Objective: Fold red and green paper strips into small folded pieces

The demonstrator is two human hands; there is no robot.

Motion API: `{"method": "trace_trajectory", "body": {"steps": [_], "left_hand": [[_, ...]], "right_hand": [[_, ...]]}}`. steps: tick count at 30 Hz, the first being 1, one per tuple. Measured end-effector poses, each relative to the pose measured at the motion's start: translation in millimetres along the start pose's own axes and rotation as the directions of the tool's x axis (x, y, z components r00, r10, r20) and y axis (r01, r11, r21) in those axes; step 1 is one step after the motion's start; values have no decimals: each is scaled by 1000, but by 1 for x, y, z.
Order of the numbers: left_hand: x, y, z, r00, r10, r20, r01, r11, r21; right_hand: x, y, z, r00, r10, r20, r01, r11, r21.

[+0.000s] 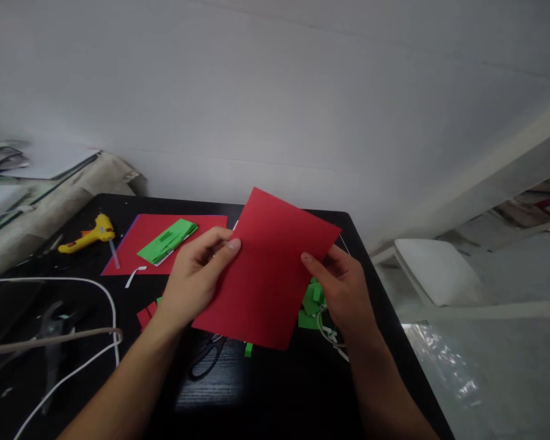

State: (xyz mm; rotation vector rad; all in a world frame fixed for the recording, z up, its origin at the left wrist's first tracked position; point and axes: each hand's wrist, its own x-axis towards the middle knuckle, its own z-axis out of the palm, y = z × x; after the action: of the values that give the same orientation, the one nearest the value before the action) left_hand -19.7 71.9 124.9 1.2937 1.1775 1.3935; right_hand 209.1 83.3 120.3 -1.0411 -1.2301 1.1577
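Observation:
A red sheet of paper [268, 269] is held up, tilted, above the black table. My left hand [201, 269] pinches its left edge, thumb on the front and fingers behind. On the opposite edge my right hand [341, 284] grips the paper the same way. Partly hidden under the sheet lie scissors, with one black handle loop [208, 360] showing. Green paper pieces [312, 305] peek out beside my right hand. Small red paper pieces [145, 315] lie by my left wrist.
A yellow glue gun [94, 233] rests at the table's left, near red sheets [123, 247] bearing a stack of green paper strips [167, 240]. White cable [112, 299] and pliers [50, 336] lie front left. A white stool [435, 269] stands right of the table; a wall rises behind.

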Motion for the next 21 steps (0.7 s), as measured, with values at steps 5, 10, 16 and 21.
{"method": "trace_trajectory", "body": {"steps": [5,10,16,21], "left_hand": [[3,-7,2,999,-34,-29,35,999,33],[0,-10,3,998,-62,-24,62,998,6],[1,-9,4,997,-77,-11,77,997,-12],[-1,-3,4,995,-93,-22,92,995,-41]], "right_hand": [[0,5,-5,999,24,-22,-24,1000,3],[-2,0,-4,998,62,-22,-61,998,29],[-1,2,-5,999,49,-17,-48,997,52],[1,5,-6,999,36,-8,-35,998,48]]}}
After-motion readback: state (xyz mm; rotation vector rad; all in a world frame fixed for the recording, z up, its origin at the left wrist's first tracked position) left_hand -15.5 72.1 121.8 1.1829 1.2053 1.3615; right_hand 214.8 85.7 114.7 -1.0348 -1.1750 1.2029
